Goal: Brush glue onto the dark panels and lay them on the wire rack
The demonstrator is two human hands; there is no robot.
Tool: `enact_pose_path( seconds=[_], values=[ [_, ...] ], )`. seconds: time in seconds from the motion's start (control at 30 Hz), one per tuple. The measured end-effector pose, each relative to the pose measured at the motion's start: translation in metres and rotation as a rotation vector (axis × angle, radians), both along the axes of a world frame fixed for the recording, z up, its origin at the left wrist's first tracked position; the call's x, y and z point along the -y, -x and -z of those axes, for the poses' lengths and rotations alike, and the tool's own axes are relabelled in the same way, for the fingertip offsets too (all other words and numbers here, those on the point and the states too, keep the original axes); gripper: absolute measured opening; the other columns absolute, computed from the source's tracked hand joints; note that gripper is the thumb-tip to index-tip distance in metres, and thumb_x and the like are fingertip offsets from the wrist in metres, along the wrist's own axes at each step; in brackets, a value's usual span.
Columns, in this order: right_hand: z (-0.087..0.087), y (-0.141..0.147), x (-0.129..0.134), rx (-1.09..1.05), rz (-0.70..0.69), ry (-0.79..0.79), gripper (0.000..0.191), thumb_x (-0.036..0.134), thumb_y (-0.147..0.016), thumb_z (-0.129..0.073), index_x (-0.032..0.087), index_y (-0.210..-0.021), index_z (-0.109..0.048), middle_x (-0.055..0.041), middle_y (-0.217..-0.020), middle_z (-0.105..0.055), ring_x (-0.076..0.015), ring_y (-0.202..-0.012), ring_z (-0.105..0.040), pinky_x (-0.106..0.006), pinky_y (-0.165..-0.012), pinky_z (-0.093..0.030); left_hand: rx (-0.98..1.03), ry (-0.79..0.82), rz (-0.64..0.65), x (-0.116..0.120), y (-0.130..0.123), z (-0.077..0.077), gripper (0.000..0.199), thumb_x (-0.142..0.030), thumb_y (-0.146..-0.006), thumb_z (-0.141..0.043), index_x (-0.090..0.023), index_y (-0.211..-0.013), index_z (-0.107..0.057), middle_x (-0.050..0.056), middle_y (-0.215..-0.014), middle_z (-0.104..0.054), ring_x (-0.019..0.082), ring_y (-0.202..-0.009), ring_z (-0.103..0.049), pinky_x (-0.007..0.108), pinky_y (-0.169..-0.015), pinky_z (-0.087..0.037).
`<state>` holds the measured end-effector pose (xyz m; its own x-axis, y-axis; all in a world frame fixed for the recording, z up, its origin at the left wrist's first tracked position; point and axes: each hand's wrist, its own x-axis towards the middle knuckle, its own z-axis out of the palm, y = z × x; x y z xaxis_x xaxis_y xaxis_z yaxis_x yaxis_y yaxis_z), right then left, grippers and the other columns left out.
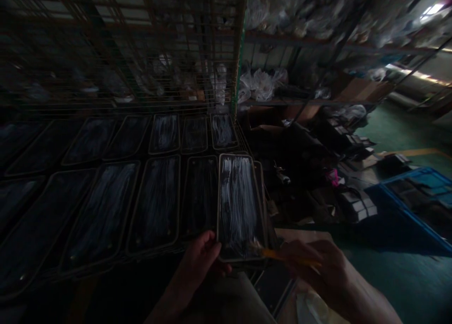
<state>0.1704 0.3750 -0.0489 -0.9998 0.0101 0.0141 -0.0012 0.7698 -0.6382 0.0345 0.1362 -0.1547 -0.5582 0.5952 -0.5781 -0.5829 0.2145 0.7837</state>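
Observation:
A dark rectangular panel [238, 206] with a pale raised rim lies in front of me, streaked lengthwise with a whitish wet-looking coat. My left hand [199, 258] grips its lower left corner, thumb on the rim and fingers underneath. In my right hand [314, 267] is a paintbrush with a yellow-orange handle [273, 254]. The bristles touch the panel near its lower right corner. Partly hidden beneath the held panel, another panel's edge [260, 187] shows on the right. Close on the left stands a neighbouring dark panel [200, 197].
Two rows of similar panels [153, 206] lie on a rack to the left, several streaked white. A green-framed wire mesh [243, 41] rises behind. Shelves of plastic bags [261, 85] stand at the back. A blue crate [416, 211] and dark bundles [356, 204] are on the right.

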Motion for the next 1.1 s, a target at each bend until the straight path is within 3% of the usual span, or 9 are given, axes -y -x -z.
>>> enact_pose_path(
  seconds=[0.13, 0.23, 0.3, 0.4, 0.5, 0.7, 0.87, 1.0, 1.1],
  values=[
    [0.002, 0.001, -0.005, -0.13, 0.191, 0.136, 0.021, 0.031, -0.097, -0.05, 0.032, -0.114, -0.062, -0.0008, -0.08, -0.07, -0.0192, -0.072, -0.07, -0.027, -0.06, -0.059, 0.062, -0.112, -0.021, 0.001, 0.001, -0.019, 0.044, -0.049, -0.078, -0.068, -0.017, -0.104, -0.053, 0.003, -0.076, -0.068, 0.018, -0.057, -0.068, 0.025, -0.05, -0.05],
    [0.027, 0.017, -0.01, -0.377, 0.522, 0.185, 0.024, 0.035, -0.096, -0.049, 0.029, -0.117, -0.061, -0.0025, -0.079, -0.071, -0.0211, -0.071, -0.071, -0.029, -0.06, -0.061, 0.102, -0.147, -0.052, 0.003, 0.009, -0.044, 0.056, -0.05, -0.075, -0.07, -0.019, -0.117, -0.05, 0.002, -0.069, -0.068, 0.017, -0.053, -0.066, 0.024, -0.047, -0.047],
    [0.052, 0.031, -0.01, -0.45, 0.62, 0.214, 0.028, 0.035, -0.097, -0.047, 0.029, -0.121, -0.058, -0.0031, -0.084, -0.072, -0.021, -0.075, -0.071, -0.03, -0.066, -0.062, 0.093, -0.144, -0.063, 0.004, 0.018, -0.061, 0.06, -0.049, -0.077, -0.069, -0.02, -0.125, -0.048, 0.001, -0.064, -0.067, 0.017, -0.051, -0.064, 0.024, -0.047, -0.045],
    [0.089, 0.048, -0.008, -0.446, 0.556, 0.236, 0.025, 0.033, -0.097, -0.045, 0.028, -0.118, -0.058, -0.0029, -0.09, -0.073, -0.0203, -0.077, -0.072, -0.029, -0.069, -0.062, 0.044, -0.203, -0.075, 0.001, 0.036, -0.08, 0.058, -0.045, -0.077, -0.068, -0.019, -0.126, -0.05, 0.0, -0.057, -0.064, 0.015, -0.048, -0.061, 0.022, -0.045, -0.042],
    [0.11, 0.056, -0.004, -0.406, 0.415, 0.183, 0.025, 0.032, -0.095, -0.048, 0.028, -0.116, -0.059, -0.0047, -0.096, -0.073, -0.0209, -0.077, -0.072, -0.027, -0.065, -0.062, 0.0, -0.277, -0.118, -0.007, 0.059, -0.095, 0.043, -0.037, -0.078, -0.067, -0.021, -0.117, -0.058, -0.002, -0.057, -0.06, 0.011, -0.044, -0.055, 0.02, -0.042, -0.037],
    [0.121, 0.059, 0.0, -0.451, 0.368, -0.021, 0.024, 0.036, -0.093, -0.056, 0.031, -0.116, -0.061, -0.0049, -0.114, -0.07, -0.022, -0.095, -0.071, -0.03, -0.076, -0.063, 0.003, -0.493, -0.261, -0.035, 0.123, -0.132, 0.03, -0.012, -0.073, -0.068, -0.017, -0.102, -0.067, -0.004, -0.067, -0.062, 0.002, -0.044, -0.047, 0.013, -0.042, -0.037],
    [0.135, 0.06, -0.001, -0.434, 0.389, -0.055, 0.025, 0.037, -0.094, -0.054, 0.031, -0.117, -0.061, -0.004, -0.122, -0.067, -0.0226, -0.1, -0.069, -0.033, -0.08, -0.064, -0.046, -0.756, -0.311, -0.062, 0.195, -0.168, 0.023, -0.007, -0.076, -0.06, -0.014, -0.097, -0.065, -0.004, -0.063, -0.059, 0.002, -0.044, -0.046, 0.013, -0.041, -0.037],
    [0.138, 0.058, -0.001, -0.412, 0.411, -0.083, 0.027, 0.038, -0.094, -0.054, 0.032, -0.119, -0.061, -0.0045, -0.124, -0.066, -0.0236, -0.104, -0.068, -0.034, -0.082, -0.063, -0.259, -0.619, -0.435, -0.085, 0.264, -0.163, 0.018, -0.007, -0.077, -0.057, -0.018, -0.09, -0.062, -0.005, -0.063, -0.058, 0.003, -0.047, -0.048, 0.013, -0.043, -0.035],
    [0.14, 0.057, -0.003, -0.407, 0.393, -0.111, 0.027, 0.037, -0.093, -0.055, 0.032, -0.119, -0.06, -0.0045, -0.125, -0.065, -0.0222, -0.104, -0.068, -0.03, -0.082, -0.063, -0.287, -0.439, -0.503, -0.095, 0.304, -0.122, 0.016, -0.005, -0.079, -0.056, -0.017, -0.089, -0.06, -0.005, -0.061, -0.056, 0.004, -0.048, -0.051, 0.013, -0.045, -0.036]
  ],
)
